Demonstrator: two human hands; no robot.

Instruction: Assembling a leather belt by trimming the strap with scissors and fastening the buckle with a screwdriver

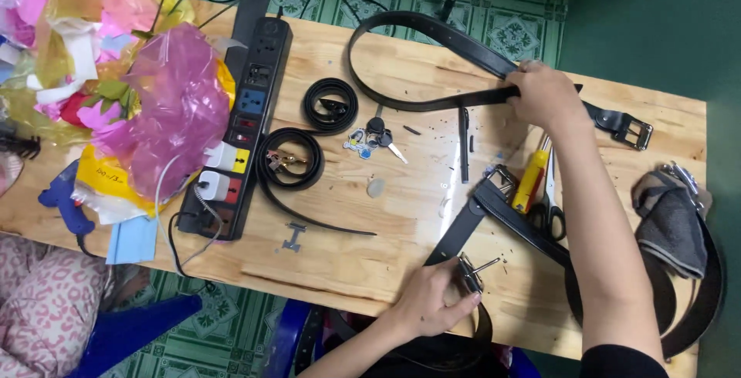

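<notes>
The left hand, at about six o'clock near the front edge of the desk, has its fingers curled and clamped on a metal belt buckle whose prong sticks out toward three o'clock. The black strap attached to that buckle runs up toward one o'clock. The right hand, up at one o'clock, presses its fingers together on a second long black belt, pinning the spot where the looping strap crosses itself; that belt's silver buckle end lies just beyond the hand toward three o'clock.

By my reading the step in hand is fitting or adjusting the buckle on the near strap while the far belt is held out of the way — the small dark shavings on the wood suggest cutting or punching work. The next move seems to call for a firm grip on the buckle frame and both hands on one piece, so the right hand would have to let the far belt lie.

Between the hands lie scissors and a yellow-handled tool. Two coiled belts, a key bunch and a black power strip sit toward nine and eleven o'clock.
</notes>
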